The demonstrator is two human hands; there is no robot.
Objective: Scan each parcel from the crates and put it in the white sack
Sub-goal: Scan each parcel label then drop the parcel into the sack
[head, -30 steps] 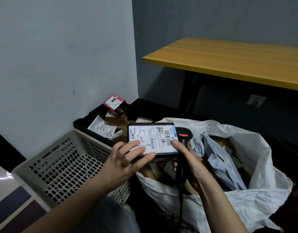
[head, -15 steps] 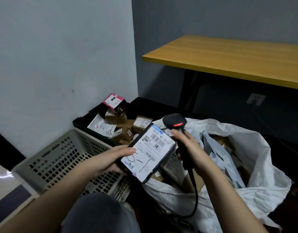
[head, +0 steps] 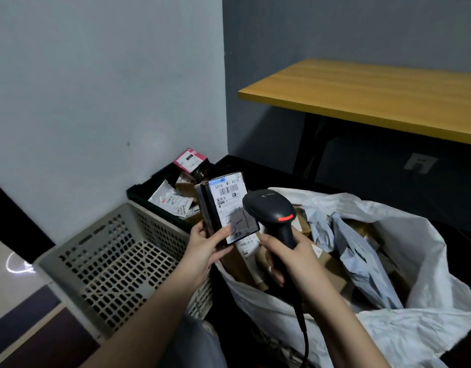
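My left hand [head: 205, 244] grips the lower end of a flat black parcel [head: 223, 205], held upright with its white barcode label facing me. My right hand [head: 287, 254] holds the handle of a black corded scanner [head: 273, 211], whose head sits just right of the label and covers part of it. Below and to the right lies the open white sack [head: 404, 322], holding several brown boxes and grey mailer bags. A grey perforated crate [head: 117, 251] stands at the left. Behind it, a dark crate [head: 146, 191] holds several parcels, one of them a pink box [head: 189, 160].
A wooden table [head: 375, 94] stands at the back right with a wall socket [head: 420, 162] under it. A pale wall rises close behind the crates. The scanner's cable [head: 304, 338] hangs down past my right wrist.
My left hand has turned the parcel from tilted to upright and raised it. The scanner has come down and left, its head now beside the label.
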